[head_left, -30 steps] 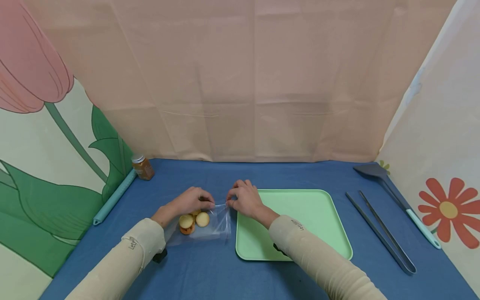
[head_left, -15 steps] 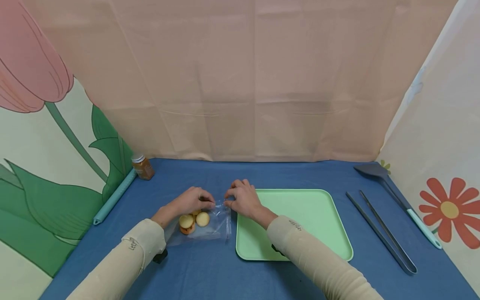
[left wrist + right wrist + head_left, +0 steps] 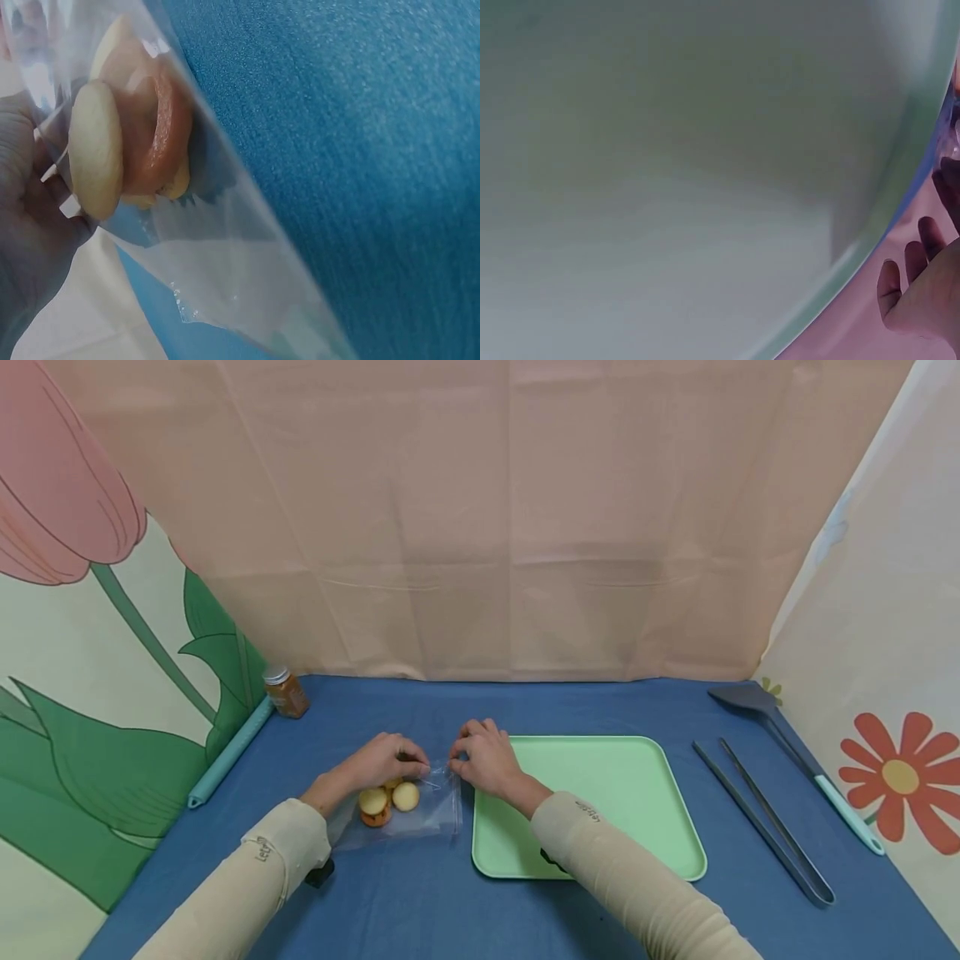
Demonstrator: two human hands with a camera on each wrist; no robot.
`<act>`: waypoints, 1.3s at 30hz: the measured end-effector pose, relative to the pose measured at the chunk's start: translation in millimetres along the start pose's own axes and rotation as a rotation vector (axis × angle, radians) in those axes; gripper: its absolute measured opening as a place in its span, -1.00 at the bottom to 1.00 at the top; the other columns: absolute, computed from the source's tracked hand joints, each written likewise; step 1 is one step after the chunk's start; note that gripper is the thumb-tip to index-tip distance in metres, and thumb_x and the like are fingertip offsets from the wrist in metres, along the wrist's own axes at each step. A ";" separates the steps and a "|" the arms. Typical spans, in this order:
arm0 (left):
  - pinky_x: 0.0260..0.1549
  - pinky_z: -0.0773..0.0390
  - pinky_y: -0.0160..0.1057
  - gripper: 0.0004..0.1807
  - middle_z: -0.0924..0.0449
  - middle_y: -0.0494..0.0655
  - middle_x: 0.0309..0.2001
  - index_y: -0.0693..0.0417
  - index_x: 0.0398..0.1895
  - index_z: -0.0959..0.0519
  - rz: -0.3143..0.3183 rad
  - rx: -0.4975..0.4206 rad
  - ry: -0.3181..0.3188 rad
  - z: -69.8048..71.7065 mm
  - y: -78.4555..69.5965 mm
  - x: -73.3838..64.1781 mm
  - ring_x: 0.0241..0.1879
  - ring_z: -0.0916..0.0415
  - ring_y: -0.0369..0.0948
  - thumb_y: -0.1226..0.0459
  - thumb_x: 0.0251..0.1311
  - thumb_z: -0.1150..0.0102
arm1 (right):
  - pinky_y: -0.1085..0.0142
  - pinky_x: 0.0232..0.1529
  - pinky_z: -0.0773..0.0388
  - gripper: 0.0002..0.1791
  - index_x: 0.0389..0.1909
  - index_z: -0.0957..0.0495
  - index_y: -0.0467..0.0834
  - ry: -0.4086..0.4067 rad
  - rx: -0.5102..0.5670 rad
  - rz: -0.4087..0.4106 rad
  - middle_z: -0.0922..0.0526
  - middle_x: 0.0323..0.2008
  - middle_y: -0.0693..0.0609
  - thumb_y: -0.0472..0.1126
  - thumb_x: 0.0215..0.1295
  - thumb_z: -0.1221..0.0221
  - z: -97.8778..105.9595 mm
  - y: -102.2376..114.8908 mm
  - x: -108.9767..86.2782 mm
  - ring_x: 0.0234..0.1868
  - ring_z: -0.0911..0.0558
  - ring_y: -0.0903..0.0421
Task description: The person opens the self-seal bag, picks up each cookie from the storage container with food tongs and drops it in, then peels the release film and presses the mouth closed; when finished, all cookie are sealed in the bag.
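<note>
A clear plastic zip bag [image 3: 442, 817] lies left of the green tray, its zip end toward the right. Inside are several round pale-topped biscuits [image 3: 406, 797], with orange-brown pieces [image 3: 159, 127] among them in the left wrist view. My left hand [image 3: 384, 761] pinches the bag's far edge between thumb and fingers, just above the biscuits. At the far right corner, my right hand [image 3: 489, 762] pinches the bag's zip end with thumb and forefinger. Its other fingers [image 3: 889, 281] stay apart and loosely bent in the right wrist view.
The light green tray [image 3: 600, 810] lies under my right forearm. Metal tongs [image 3: 780, 835] and a grey spatula [image 3: 795, 752] with a pale handle lie on the right. A capped spice jar [image 3: 287, 695] and a teal roll [image 3: 231, 753] stand along the left edge.
My right hand has shifted slightly left along the bag's zip corner. The left hand keeps its place, and the biscuits stay where they were.
</note>
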State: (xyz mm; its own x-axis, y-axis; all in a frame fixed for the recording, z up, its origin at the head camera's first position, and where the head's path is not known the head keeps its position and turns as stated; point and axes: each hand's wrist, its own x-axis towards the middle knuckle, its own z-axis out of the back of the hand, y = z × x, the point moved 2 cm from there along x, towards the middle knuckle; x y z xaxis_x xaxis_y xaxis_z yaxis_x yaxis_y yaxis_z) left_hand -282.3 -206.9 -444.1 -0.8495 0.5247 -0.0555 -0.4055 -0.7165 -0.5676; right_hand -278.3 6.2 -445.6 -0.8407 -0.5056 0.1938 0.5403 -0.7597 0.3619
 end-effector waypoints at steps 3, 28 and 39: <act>-0.23 -0.59 -0.25 -0.85 -0.75 -0.33 -0.20 -0.19 -0.19 -0.78 -0.003 0.010 -0.005 0.0 0.5 0.1 -0.25 -0.61 -0.36 0.11 0.38 -0.22 | 0.20 -0.13 -0.32 -0.87 -0.26 -0.79 0.12 -0.004 -0.007 0.011 -0.56 0.03 0.10 -0.06 0.38 -0.26 -0.9 0.2 0.4 -0.02 -0.40 0.07; -0.22 -0.62 -0.24 -0.83 -0.76 -0.28 -0.17 -0.15 -0.14 -0.78 0.008 0.010 0.009 3.9 2.3 -1.7 -0.24 -0.63 -0.36 0.12 0.38 -0.22 | 0.16 -0.08 -0.35 -0.84 -0.19 -0.77 0.06 0.030 0.028 0.059 -0.57 0.05 0.07 -0.09 0.43 -0.21 -1.1 1.5 -4.1 0.02 -0.42 0.05; -0.21 -0.62 -0.24 -0.82 -0.76 -0.26 -0.16 -0.12 -0.14 -0.79 -0.008 0.003 0.010 6.7 0.8 -2.9 -0.21 -0.64 -0.34 0.13 0.38 -0.23 | 0.21 -0.14 -0.31 -0.86 -0.22 -0.79 0.13 -0.004 -0.007 -0.009 -0.55 -0.06 0.11 0.03 0.34 -0.30 -5.0 3.2 -3.4 -0.10 -0.37 0.11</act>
State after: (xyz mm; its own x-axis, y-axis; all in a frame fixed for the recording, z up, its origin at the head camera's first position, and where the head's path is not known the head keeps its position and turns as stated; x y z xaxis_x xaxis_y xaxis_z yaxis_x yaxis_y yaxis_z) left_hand -282.4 -212.1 -438.9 -0.8427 0.5351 -0.0592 -0.4133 -0.7135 -0.5657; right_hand -273.5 3.5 -449.7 -0.8456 -0.4971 0.1944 0.5330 -0.7668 0.3577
